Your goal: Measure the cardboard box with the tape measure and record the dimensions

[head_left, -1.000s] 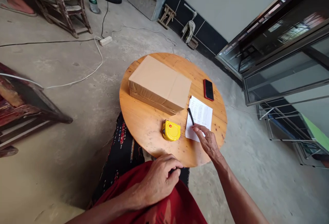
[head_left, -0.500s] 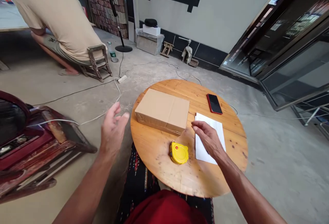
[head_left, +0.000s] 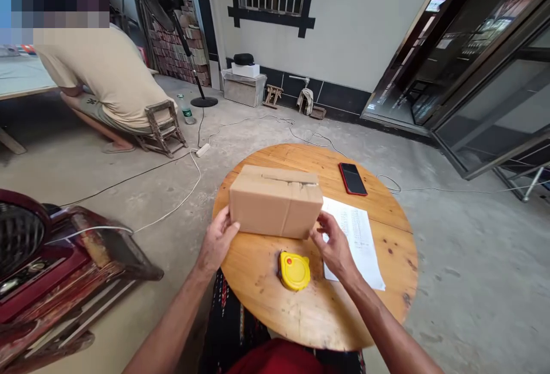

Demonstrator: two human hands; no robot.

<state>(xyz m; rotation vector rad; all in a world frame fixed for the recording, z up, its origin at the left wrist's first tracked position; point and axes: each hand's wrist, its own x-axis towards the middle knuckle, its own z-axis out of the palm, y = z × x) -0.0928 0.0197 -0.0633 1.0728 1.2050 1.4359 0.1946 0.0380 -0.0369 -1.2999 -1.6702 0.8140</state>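
The brown cardboard box [head_left: 275, 209] is stood on one long side at the middle of the round wooden surface [head_left: 318, 311]. It is clamped between the two hands, which are held apart. The left hand [head_left: 217, 242] is pressed against its left end and the right hand [head_left: 333, 248] against its right end. A yellow tape measure [head_left: 294, 271] is placed just near of the box. A white printed sheet of paper [head_left: 358, 239] is laid to the right, partly under the right hand. A red-cased phone [head_left: 353, 178] is placed at the far right.
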